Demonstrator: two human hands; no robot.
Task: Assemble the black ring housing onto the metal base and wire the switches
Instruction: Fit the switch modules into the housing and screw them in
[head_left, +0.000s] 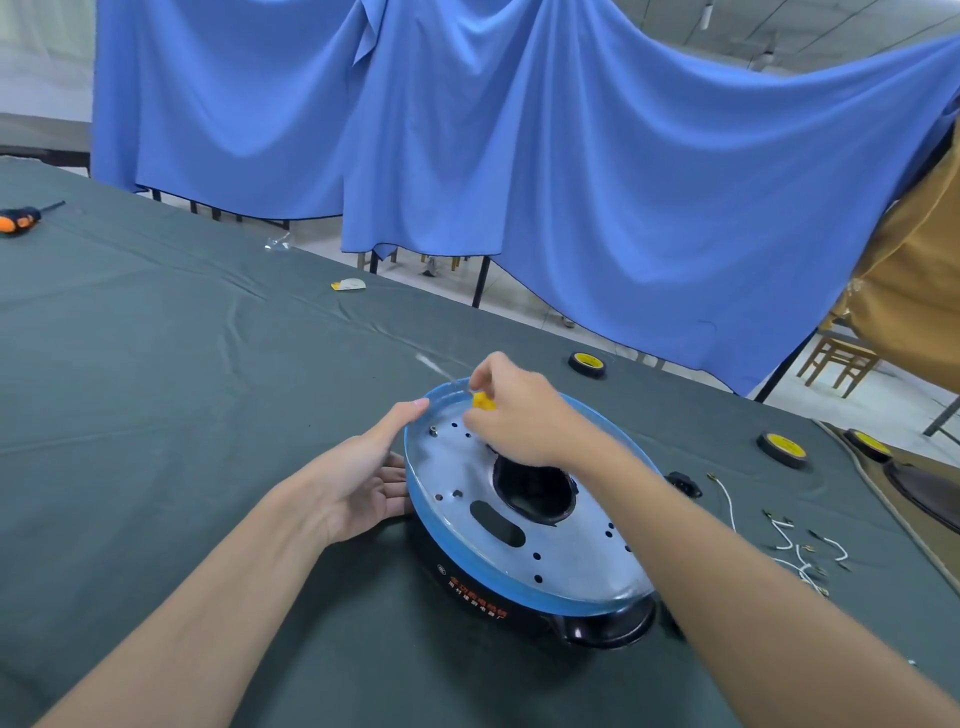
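curtain: blue curtain (467, 130) hangs behind the bench's far edge
bench: bench (156, 364) under dark green cloth
base: metal base (457, 467), blue-rimmed, lies flat on top of the housing, mid-bench toward the right side
housing: black ring housing (597, 629) under the base, showing at its near side
left hand: left hand (363, 478), fingers straight and apart, touching the base's left rim
right hand: right hand (519, 421) over the base's far rim, pinching a yellow piece (482, 401)
tape: two tape rolls (783, 448) near the far edge, right
wires: white wires (795, 545) just right of the base
screwdriver: orange-black screwdriver (21, 219), far left corner
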